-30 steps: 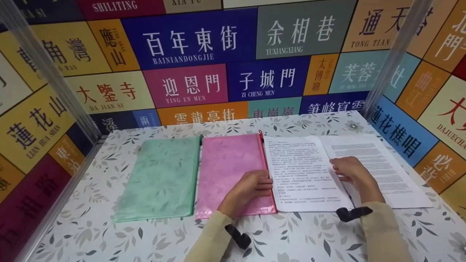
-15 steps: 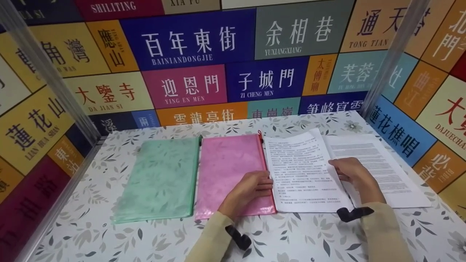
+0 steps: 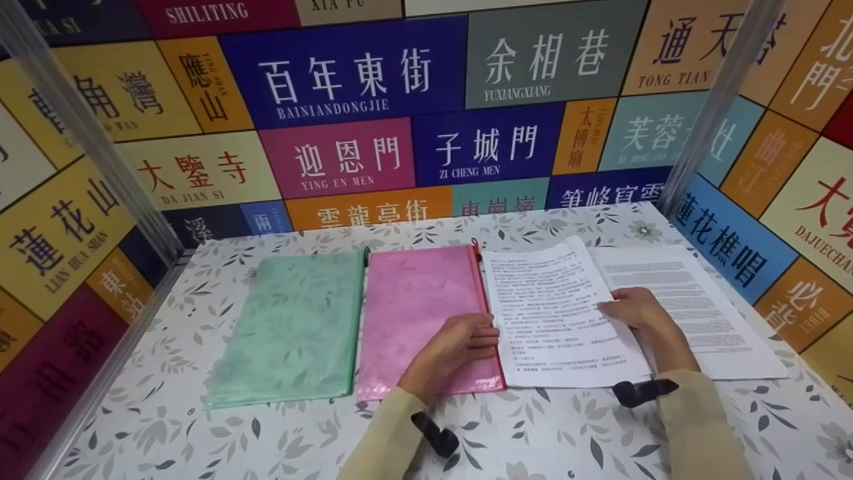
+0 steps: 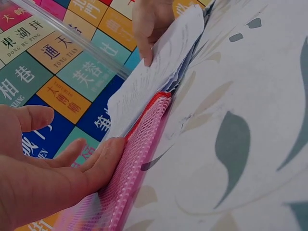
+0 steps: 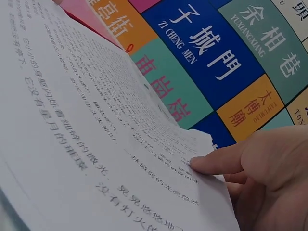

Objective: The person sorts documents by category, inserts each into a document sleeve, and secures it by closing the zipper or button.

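On floral tabletop, L hand lies flat on pink mesh zip pouch w/ fingers straight; R hand pinches lifted printed white sheet & should, I'd judge, peel slowly.

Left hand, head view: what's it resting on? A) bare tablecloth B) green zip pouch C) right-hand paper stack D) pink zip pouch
D: the left hand lies with relaxed fingers on the right edge of the pink zip pouch, by its red zipper; the green zip pouch sits untouched to its left, and the right hand is the one lifting the edge of the printed sheets.
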The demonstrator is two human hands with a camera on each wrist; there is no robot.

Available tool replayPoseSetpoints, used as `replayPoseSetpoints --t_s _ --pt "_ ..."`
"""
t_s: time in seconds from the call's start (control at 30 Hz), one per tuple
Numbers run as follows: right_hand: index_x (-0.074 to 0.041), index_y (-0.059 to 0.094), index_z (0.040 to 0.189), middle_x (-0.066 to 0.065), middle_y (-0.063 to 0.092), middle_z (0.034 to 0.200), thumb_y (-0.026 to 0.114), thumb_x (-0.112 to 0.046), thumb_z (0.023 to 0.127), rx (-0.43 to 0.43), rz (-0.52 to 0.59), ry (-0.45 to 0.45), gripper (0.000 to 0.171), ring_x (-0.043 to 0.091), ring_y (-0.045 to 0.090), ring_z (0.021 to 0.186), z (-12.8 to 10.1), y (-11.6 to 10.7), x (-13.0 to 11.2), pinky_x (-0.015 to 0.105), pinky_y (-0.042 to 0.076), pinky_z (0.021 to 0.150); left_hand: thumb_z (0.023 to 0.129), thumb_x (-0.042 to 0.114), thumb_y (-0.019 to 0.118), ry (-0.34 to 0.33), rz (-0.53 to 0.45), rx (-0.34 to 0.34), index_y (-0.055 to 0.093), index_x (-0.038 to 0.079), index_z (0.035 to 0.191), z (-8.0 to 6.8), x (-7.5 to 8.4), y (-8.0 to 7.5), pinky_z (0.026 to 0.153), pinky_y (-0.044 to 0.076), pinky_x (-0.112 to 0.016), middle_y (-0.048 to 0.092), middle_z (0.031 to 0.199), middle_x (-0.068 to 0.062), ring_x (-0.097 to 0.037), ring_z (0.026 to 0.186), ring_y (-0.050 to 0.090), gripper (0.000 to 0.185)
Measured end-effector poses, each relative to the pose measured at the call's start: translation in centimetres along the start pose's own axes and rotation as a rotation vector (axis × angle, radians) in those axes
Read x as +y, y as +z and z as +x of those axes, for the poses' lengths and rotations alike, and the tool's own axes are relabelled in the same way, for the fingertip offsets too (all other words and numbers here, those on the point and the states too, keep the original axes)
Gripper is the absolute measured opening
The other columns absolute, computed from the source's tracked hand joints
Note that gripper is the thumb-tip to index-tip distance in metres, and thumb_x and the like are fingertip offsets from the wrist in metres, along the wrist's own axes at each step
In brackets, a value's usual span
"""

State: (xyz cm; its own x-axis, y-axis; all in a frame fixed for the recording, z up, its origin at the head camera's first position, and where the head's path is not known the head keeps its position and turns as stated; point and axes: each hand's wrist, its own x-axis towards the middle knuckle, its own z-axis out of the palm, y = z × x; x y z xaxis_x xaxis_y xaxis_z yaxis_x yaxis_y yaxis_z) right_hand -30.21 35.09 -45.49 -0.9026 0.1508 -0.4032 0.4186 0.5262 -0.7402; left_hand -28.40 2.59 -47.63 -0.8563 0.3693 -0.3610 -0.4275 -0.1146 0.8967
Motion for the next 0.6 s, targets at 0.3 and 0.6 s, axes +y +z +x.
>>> replayPoseSetpoints --t_s 0.3,0.6 --pt "0.004 0.032 0.152 0.019 0.058 0.130 0.060 -0.027 0.099 0.035 0.027 -0.036 0.068 0.020 0.064 0.099 -0.4 -0.7 -0.6 0.029 0.051 0.081 0.100 0.019 0.052 0.018 -0.008 0.017 0.050 -0.001 0.141 -0.1 0.1 0.1 0.091 0.057 -0.038 0.065 0.124 -0.022 -0.027 0.107 0.068 0.046" --pt "-0.006 0.027 0.157 0.005 0.063 0.118 0.061 -0.026 0.100 0.073 0.209 0.033 0.069 0.013 0.067 0.091 -1.0 -1.5 -1.2 0.027 0.054 0.078 0.100 0.015 0.051 0.089 -0.011 0.057 0.043 0.001 0.149 0.0 -0.1 0.3 0.087 0.057 -0.034 0.068 0.119 -0.020 -0.022 0.099 0.069 0.051"
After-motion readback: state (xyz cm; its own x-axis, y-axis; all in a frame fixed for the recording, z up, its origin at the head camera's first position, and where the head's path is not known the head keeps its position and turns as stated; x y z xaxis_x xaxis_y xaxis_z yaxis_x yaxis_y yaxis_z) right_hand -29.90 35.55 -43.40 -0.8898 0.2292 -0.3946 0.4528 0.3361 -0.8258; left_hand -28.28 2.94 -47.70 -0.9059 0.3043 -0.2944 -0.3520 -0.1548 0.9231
